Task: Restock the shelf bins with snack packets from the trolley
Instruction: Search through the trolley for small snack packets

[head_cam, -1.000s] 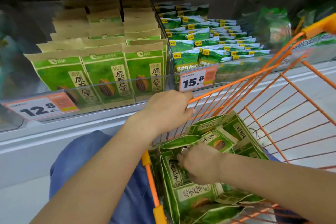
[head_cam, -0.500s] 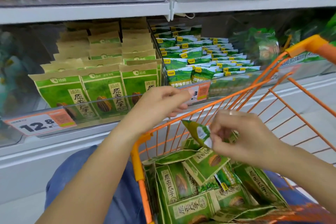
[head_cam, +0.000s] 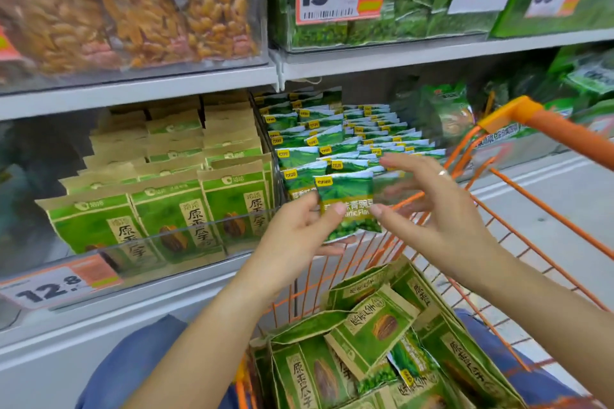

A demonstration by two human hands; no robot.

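Shelf bins up front, the left hand pinches a small green pea packet at its left edge over the trolley rim, right hand spread, barely touching — light, crinkly, prob. slippery film.

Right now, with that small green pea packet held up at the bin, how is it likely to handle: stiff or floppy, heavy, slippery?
The green pea packet probably handles light: the left hand holds it up with a fingertip pinch. It looks like a soft, puffed pouch, so likely floppy rather than stiff. Its film looks glossy, so it may slip; the right hand with spread fingers suggests steadying.
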